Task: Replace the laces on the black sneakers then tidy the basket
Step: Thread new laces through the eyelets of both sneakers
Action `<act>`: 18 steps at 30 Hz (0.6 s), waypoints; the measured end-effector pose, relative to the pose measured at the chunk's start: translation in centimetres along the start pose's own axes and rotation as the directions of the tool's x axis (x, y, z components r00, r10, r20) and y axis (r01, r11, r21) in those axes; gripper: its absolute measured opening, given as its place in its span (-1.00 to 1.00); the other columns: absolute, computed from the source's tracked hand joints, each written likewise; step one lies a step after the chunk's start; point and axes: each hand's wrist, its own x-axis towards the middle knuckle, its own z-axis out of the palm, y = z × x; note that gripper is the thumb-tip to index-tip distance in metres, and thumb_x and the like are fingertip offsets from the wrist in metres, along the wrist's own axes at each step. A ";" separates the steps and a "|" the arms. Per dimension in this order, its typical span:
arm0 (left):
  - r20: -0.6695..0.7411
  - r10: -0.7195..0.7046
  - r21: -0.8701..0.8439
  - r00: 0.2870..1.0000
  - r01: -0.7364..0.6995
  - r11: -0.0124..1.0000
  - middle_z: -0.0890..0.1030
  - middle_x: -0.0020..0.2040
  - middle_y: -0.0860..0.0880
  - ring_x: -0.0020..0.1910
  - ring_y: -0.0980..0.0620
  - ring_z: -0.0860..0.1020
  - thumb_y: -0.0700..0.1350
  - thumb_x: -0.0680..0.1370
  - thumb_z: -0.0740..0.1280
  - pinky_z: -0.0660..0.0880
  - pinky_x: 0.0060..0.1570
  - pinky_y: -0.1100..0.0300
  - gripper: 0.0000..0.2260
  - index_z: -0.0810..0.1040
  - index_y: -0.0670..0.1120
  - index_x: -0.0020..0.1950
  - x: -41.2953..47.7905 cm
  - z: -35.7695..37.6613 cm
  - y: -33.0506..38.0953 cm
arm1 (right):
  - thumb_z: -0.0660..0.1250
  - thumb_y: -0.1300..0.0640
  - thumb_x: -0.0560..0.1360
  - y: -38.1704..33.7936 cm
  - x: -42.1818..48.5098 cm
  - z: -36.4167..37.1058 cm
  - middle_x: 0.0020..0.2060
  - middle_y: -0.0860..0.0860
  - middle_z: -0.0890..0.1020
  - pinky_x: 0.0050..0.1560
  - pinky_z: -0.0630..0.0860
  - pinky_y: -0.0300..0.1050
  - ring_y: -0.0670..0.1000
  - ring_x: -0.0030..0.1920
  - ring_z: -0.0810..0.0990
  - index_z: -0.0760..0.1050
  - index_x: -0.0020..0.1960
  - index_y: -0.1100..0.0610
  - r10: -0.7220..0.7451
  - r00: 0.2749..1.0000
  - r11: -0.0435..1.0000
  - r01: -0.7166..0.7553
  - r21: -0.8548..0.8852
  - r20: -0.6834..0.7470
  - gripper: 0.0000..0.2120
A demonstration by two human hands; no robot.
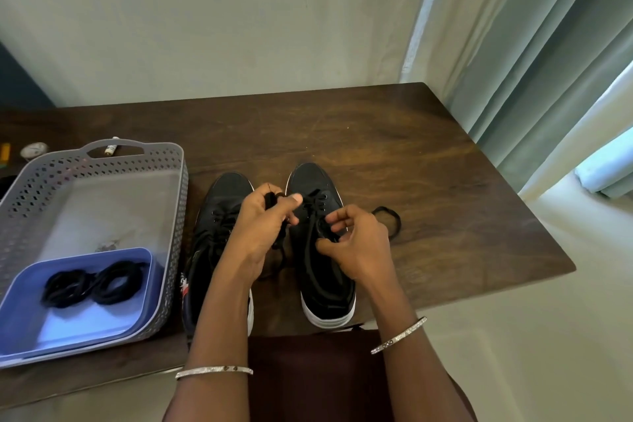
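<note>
Dark wooden tabletop [394, 134]. Pale wall [205, 10] behind it. Teal curtain [548, 62] at right. Small white tube [111, 148], round whitish object [33, 150] and yellow item [5, 151] at far left.

Dark brown wooden table [394, 134] against a plain pale green wall [222, 17]; pale teal pleated curtain [534, 55] at right, daylight entering beside it.

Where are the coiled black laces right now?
Head view, left side: the coiled black laces lie in the blue plastic tray inside the grey perforated basket.
</note>
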 end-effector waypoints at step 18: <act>0.229 0.233 0.733 0.945 -0.325 0.597 0.47 -0.11 0.11 -0.08 0.11 0.51 -0.08 0.52 0.45 0.46 -0.04 0.15 -0.94 0.62 0.08 -0.08 0.5 -0.9 -1.4 | 0.48 0.06 0.49 0.6 1.1 -1.1 -0.26 -0.03 0.70 -0.14 0.63 -0.16 -0.07 -0.21 0.68 0.65 -0.17 0.03 0.046 0.994 0.993 -0.056 0.105 0.095 -0.92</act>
